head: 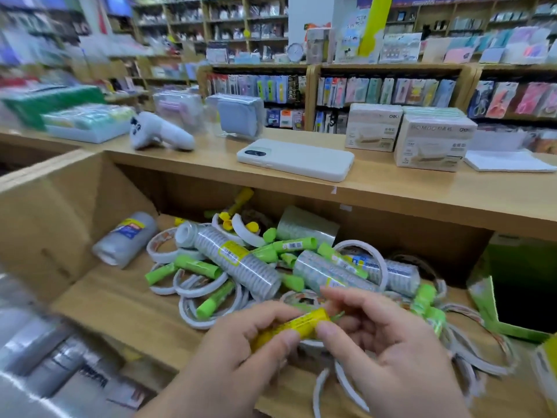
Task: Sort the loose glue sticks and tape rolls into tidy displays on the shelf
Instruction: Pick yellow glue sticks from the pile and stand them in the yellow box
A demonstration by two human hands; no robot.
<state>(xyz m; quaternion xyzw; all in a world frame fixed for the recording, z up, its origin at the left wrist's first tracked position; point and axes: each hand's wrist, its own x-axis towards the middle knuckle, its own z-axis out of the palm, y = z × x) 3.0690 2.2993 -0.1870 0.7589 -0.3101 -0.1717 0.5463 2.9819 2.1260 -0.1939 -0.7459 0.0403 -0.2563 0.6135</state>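
Note:
Both hands meet low in the middle of the view around a yellow glue stick point(297, 325). My left hand point(241, 354) grips its lower end, and my right hand point(388, 348) pinches the upper end between thumb and fingers. Behind them, on the wooden shelf point(120, 309), lies a jumbled pile: green glue sticks point(196, 264), thin white tape rolls point(193, 289), and shrink-wrapped tubes of clear tape point(238, 263). One wrapped tape tube point(126, 238) lies apart at the left. Yellow caps point(224, 217) sit at the back of the pile.
A green display box point(518, 285) stands open at the shelf's right end. On the counter above lie a white phone point(297, 159), a white handheld device point(162, 132), cardboard boxes point(434, 141) and a notepad point(509, 161). Wrapped packs point(45, 351) fill the lower left.

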